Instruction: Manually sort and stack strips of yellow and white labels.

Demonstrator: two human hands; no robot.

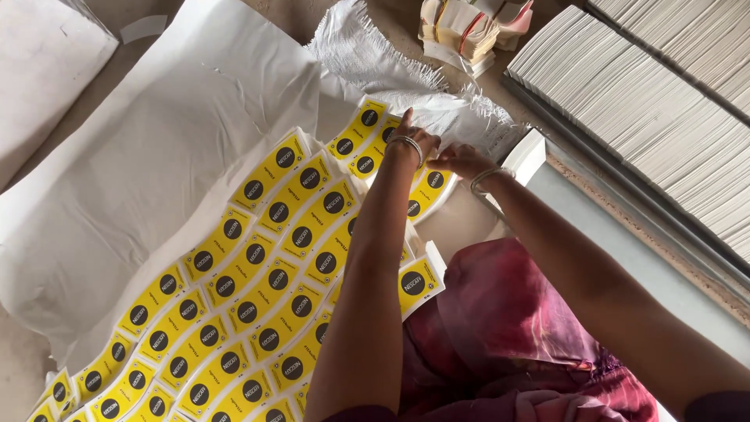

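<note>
Reaching forward over the floor, both hands meet at the far end of a spread of yellow printed sheets [258,266], each marked with black round spots. The left hand [414,144], a metal bangle on its wrist, lies flat on the far rows with its fingers stretched toward the frayed white woven sack [406,74] beyond; its grip is loose and flat, pressing the sheets, not closed round anything. The right hand [461,160], also bangled, sits just beside it with fingers curled over the edge of one yellow sheet [431,187]; whether that grip actually pinches the sheet I cannot tell, as the fingertips are hidden. So the sheets being handled lie directly under and between the two hands, at the far right corner of the spread.

These yellow sheets run in overlapping diagonal rows from that corner down to the near left corner of a large crumpled white paper [141,156], which covers the floor. A small white stack [525,156] stands just right of the right hand. Along the right side, long rows of pale stacked card [641,117] lie on edge. At the far edge, a bundle of banded papers [465,31] rests near the sack. Reddish cloth [516,328] covers the person's lap.
</note>
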